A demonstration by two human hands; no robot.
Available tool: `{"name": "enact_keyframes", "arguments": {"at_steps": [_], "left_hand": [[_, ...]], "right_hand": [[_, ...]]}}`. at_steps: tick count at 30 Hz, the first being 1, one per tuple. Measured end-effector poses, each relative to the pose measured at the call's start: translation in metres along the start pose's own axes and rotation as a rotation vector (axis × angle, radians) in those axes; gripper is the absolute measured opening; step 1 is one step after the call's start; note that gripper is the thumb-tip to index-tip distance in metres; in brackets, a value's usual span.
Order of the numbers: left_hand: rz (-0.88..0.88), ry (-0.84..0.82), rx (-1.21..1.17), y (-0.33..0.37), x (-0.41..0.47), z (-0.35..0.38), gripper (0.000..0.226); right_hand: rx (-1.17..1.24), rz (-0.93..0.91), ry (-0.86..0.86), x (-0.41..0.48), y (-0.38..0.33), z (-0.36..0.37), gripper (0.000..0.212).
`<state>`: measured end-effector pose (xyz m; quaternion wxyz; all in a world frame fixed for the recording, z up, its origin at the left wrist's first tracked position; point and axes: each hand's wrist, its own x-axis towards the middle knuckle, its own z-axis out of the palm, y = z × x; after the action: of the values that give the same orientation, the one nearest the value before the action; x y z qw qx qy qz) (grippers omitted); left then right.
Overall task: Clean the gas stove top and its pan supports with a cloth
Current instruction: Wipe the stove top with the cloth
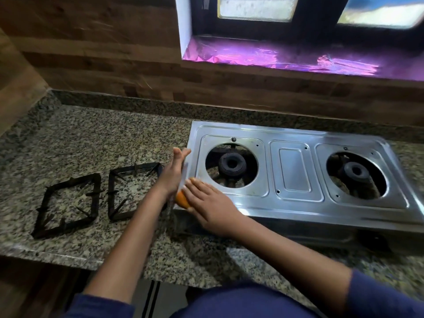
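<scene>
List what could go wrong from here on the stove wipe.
1. The left hand rests flat against the thin metal side edge of the stove top; a slip may scrape it.
2. The right hand presses the orange cloth close to the open well around the left burner; grime could drop in.
3. The left forearm crosses above the nearer pan support and might knock it.

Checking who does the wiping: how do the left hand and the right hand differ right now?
The left hand stands on edge, fingers straight, beside the stove's left side; the right hand lies palm down. The right hand presses an orange cloth; the left hand shows none. Both are at the stove's left end.
</scene>
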<state>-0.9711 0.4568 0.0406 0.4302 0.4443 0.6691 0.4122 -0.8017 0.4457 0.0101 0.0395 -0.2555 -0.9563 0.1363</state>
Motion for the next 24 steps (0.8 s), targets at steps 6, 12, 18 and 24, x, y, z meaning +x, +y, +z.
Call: {"name": "enact_keyframes", "arguments": {"at_steps": [6, 12, 18, 24], "left_hand": [[0.186, 0.061, 0.482, -0.03, 0.008, 0.033, 0.106], [0.218, 0.097, 0.799, -0.036, 0.005, 0.04, 0.091], [0.188, 0.089, 0.866, -0.031, 0.001, 0.042, 0.084], [0.202, 0.092, 0.772, -0.034, 0.004, 0.039, 0.086]], "right_hand": [[0.026, 0.421, 0.07, -0.103, 0.081, -0.028, 0.069], [0.024, 0.653, 0.069, -0.072, 0.144, -0.043, 0.061], [0.031, 0.777, 0.175, 0.01, 0.2, -0.06, 0.061], [0.058, 0.608, 0.08, 0.089, 0.187, -0.062, 0.062]]}}
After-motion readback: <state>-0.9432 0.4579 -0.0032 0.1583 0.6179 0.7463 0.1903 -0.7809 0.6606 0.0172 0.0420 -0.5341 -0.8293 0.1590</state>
